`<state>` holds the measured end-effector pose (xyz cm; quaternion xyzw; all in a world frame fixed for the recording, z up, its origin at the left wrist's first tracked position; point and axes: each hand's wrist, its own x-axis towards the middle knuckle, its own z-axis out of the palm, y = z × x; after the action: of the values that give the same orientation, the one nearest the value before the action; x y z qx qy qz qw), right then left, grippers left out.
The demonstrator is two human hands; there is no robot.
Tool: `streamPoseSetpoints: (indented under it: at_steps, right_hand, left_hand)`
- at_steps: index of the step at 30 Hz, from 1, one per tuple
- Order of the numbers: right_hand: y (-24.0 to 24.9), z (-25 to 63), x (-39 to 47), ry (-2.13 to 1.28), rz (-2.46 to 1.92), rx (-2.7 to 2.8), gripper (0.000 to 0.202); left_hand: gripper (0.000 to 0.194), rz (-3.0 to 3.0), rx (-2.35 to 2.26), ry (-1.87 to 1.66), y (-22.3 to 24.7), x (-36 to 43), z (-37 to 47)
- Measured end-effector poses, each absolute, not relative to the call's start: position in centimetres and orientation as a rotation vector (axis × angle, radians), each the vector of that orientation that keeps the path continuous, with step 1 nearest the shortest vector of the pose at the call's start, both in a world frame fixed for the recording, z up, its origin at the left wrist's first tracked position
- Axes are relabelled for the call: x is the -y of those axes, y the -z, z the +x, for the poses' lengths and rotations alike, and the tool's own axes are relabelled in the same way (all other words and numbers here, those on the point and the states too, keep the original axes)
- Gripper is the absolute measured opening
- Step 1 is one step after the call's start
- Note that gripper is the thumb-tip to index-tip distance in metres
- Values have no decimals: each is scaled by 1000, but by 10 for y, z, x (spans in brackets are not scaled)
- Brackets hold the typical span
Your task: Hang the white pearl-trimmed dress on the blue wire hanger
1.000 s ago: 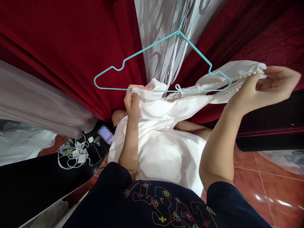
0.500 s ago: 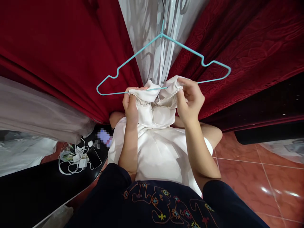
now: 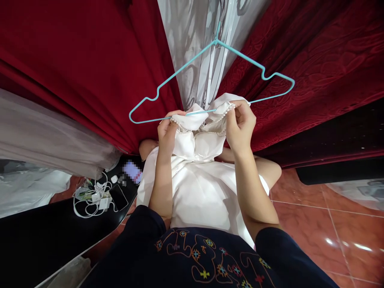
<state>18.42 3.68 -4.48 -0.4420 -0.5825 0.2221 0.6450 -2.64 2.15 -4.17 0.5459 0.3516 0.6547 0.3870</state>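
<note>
A white dress [image 3: 204, 192] with pearl-beaded edges lies across my lap, its top raised toward a light-blue hanger [image 3: 192, 60]. The hanger's lower bar passes over the white cloth between my hands. My left hand [image 3: 168, 134] pinches the beaded edge on the left, its fingers partly behind the cloth. On the right, my right hand [image 3: 242, 122] grips the other beaded edge between thumb and fingers, just below the bar. The dress's two padded cups show beneath the beads.
Red cloth [image 3: 90, 72] hangs left and right, with sheer white fabric [image 3: 187, 48] between. On a black surface [image 3: 48, 232] at the left lie white cables [image 3: 90, 210], a phone [image 3: 119, 197] and a small white case. Red floor tiles [image 3: 306, 224] show at the right.
The hanger has shifted slightly to the right. My left hand has moved a little right with its edge, and the cloth at my right hand is folded differently.
</note>
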Motion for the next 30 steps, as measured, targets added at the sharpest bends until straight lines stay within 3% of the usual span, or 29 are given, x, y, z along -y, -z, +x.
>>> streamPoseSetpoints:
  at_steps: [5, 12, 15, 20, 30]
  right_hand:
    - [48, 191, -39, -469, -1049, 1309, 25]
    - [48, 195, -35, -449, -1092, 1330, 27]
    - [45, 195, -31, -446, -1093, 1339, 28]
    - [43, 190, -27, -477, -1062, 1346, 28]
    - [46, 183, -26, -485, -1077, 1328, 34]
  left_hand:
    - [25, 1667, -1180, -1564, 52, -25, -59]
    - [10, 1331, -1537, -1904, 69, -46, -104]
    - [9, 1208, -1641, -2092, 49, -50, -119]
    - [29, 1225, -1696, -2239, -5, -53, -122]
    - [21, 1532, -1639, -2233, -41, -42, -109]
